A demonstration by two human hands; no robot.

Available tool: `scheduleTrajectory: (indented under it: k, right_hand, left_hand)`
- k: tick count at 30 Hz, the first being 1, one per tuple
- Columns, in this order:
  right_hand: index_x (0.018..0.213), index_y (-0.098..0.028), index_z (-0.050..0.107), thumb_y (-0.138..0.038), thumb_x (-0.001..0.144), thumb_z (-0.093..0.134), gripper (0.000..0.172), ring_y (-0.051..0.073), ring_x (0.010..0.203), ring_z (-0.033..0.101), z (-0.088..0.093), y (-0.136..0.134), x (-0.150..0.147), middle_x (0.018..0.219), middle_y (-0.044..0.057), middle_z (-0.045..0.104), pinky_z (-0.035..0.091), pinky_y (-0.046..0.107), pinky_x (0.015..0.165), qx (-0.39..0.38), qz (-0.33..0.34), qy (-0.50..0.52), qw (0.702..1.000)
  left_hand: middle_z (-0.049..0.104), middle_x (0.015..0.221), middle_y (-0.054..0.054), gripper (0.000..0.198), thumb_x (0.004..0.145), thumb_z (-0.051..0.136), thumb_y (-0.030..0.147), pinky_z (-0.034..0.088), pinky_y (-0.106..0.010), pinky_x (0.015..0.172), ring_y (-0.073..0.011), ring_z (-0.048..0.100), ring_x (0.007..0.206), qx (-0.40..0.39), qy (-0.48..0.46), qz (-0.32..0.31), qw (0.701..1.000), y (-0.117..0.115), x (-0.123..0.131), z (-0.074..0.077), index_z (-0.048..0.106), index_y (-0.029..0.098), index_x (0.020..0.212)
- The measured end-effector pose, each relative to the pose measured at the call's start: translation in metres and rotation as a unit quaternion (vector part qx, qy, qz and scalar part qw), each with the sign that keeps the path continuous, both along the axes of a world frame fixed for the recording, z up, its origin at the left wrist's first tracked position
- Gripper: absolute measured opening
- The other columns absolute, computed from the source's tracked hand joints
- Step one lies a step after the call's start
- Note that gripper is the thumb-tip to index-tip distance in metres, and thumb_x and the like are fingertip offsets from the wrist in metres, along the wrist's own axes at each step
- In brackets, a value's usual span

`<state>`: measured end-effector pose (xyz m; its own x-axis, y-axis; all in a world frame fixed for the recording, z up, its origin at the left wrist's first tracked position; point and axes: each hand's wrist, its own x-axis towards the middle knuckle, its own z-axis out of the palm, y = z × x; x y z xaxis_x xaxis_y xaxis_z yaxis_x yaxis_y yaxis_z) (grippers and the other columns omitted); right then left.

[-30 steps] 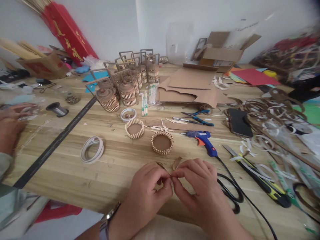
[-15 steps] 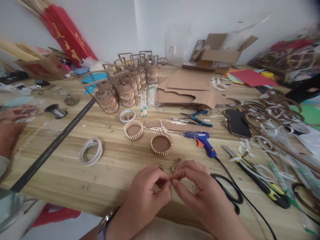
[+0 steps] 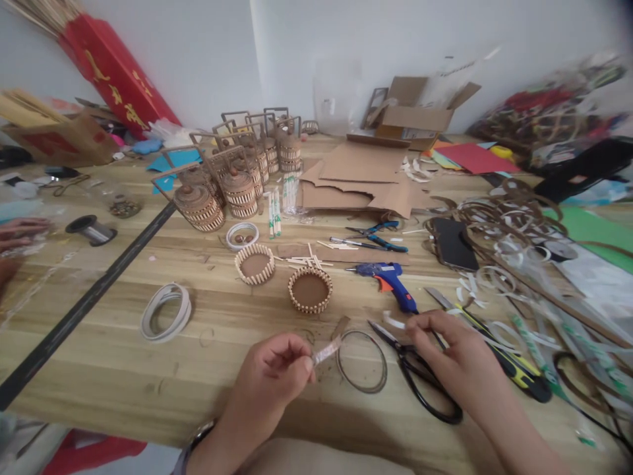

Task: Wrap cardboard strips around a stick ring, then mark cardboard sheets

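My left hand [image 3: 277, 373] is closed, pinching a short pale brown strip [image 3: 326, 352] that points up to the right. My right hand [image 3: 455, 353] hovers over black-handled scissors [image 3: 429, 389], its thumb and fingers pinched at a small curled white strip [image 3: 393, 320]. Between the hands a thin hoop [image 3: 362, 389] lies on the table, with a small brown scrap [image 3: 341, 326] at its upper left. Beyond them stand two shallow round trays edged with short sticks: a darker one [image 3: 310, 309] and a paler one [image 3: 254, 281].
A blue glue gun [image 3: 390, 272], pliers [image 3: 383, 237] and a yellow-black utility knife [image 3: 519, 373] lie ahead and right. Tape rolls [image 3: 165, 313] are at left. Several small lidded baskets [image 3: 200, 210] stand farther back. Another person's hand [image 3: 22, 234] is at the left edge.
My hands were together at the front; now they are apart. The right has moved right with the white strip, the left keeps the brown strip. The hoop and scissors have come into sight.
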<state>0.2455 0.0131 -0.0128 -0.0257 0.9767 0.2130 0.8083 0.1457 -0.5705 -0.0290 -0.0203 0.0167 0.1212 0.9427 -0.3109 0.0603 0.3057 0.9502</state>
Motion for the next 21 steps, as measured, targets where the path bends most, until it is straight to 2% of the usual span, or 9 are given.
scheduleTrajectory:
  k: [3,6,8,13,17,21]
  right_hand:
    - [0.079,-0.028,0.070,-0.044,0.089,0.046,0.031,0.031,0.085,0.068,-0.016,-0.002,0.032,0.085,0.007,0.075,0.042,0.046,0.076,0.038,-0.032,-0.122,0.991]
    - [0.093,-0.029,0.072,-0.043,0.091,0.045,0.030,0.032,0.087,0.070,-0.023,-0.003,0.051,0.090,0.007,0.076,0.041,0.047,0.078,0.046,-0.012,-0.177,0.983]
    - [0.097,-0.028,0.069,-0.040,0.090,0.045,0.028,0.031,0.087,0.070,-0.023,-0.002,0.056,0.090,0.008,0.076,0.041,0.047,0.078,0.058,-0.013,-0.178,0.982]
    - [0.083,-0.027,0.062,-0.041,0.086,0.044,0.023,0.031,0.083,0.067,-0.017,0.004,0.049,0.082,0.008,0.074,0.041,0.048,0.079,0.103,-0.065,-0.154,0.980]
    - [0.086,-0.028,0.064,-0.045,0.089,0.041,0.029,0.029,0.079,0.067,-0.017,0.008,0.048,0.079,0.005,0.075,0.040,0.049,0.083,0.080,-0.060,-0.129,0.987]
    - [0.088,-0.027,0.066,-0.049,0.094,0.038,0.036,0.029,0.078,0.068,-0.020,0.008,0.054,0.079,0.004,0.076,0.039,0.049,0.081,0.099,-0.058,-0.137,0.984]
  left_hand:
    - [0.053,0.054,0.003,0.017,0.066,0.057,0.034,0.040,-0.022,0.056,-0.0119,0.047,0.055,-0.005,-0.006,0.016,1.000,0.001,0.000,-0.001,0.052,0.021,0.058]
    - [0.052,0.052,0.004,0.016,0.065,0.057,0.035,0.040,-0.024,0.057,-0.0122,0.046,0.054,-0.029,-0.022,0.020,0.999,0.001,0.003,-0.003,0.052,0.021,0.059]
    - [0.051,0.052,0.004,0.016,0.064,0.057,0.036,0.038,-0.024,0.057,-0.0119,0.044,0.053,-0.050,-0.040,0.019,0.998,0.001,0.004,-0.004,0.051,0.021,0.059]
    - [0.051,0.052,0.004,0.018,0.063,0.059,0.037,0.034,-0.024,0.057,-0.0112,0.042,0.053,-0.075,-0.071,0.011,0.995,-0.001,0.005,-0.007,0.053,0.021,0.060]
    - [0.051,0.051,0.004,0.018,0.062,0.059,0.037,0.033,-0.024,0.057,-0.0112,0.041,0.053,-0.076,-0.086,0.009,0.993,-0.001,0.004,-0.008,0.053,0.021,0.060]
    - [0.051,0.051,0.004,0.017,0.062,0.058,0.036,0.033,-0.025,0.058,-0.0111,0.042,0.053,-0.079,-0.093,0.008,0.992,-0.001,0.005,-0.008,0.053,0.021,0.059]
